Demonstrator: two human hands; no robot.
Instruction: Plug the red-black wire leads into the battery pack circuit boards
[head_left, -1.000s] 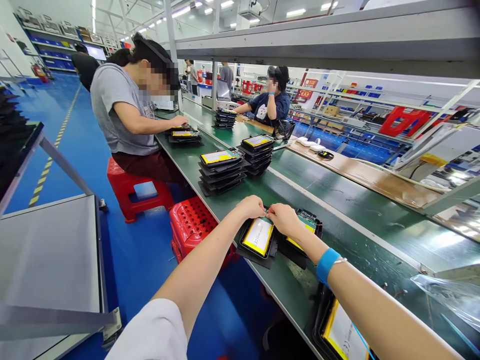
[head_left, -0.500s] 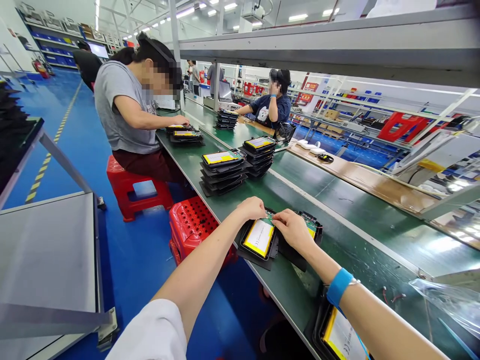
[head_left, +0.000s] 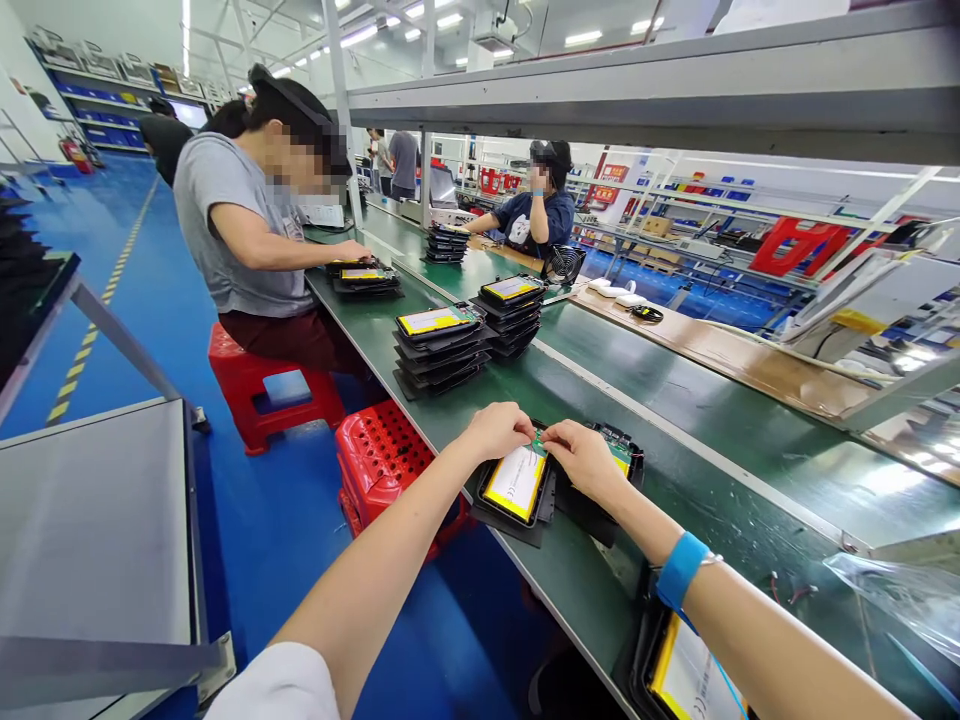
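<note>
In front of me lies an open black device housing [head_left: 541,510] with a white and yellow battery pack [head_left: 516,478] and a green circuit board [head_left: 537,440] at its far end. My left hand [head_left: 504,430] is closed in a pinch at the board's left side. From the right, my right hand [head_left: 583,455] pinches close to those fingertips, over the same board. Thin dark lines like wires show on the battery's upper part. Whatever the fingertips hold is too small to make out. Partly behind my right hand sits a second open housing [head_left: 628,462] with a battery.
Stacks of open housings [head_left: 442,350] [head_left: 511,315] stand farther along the green bench [head_left: 637,390]. Another housing with a battery [head_left: 694,675] lies under my right forearm. Red stools [head_left: 382,450] stand at the left edge. A co-worker [head_left: 247,210] works at the far left.
My left fingertips have shifted slightly down and toward the right hand, both still at the board. Thin wire-like lines now show over the battery. The camera view has shifted slightly.
</note>
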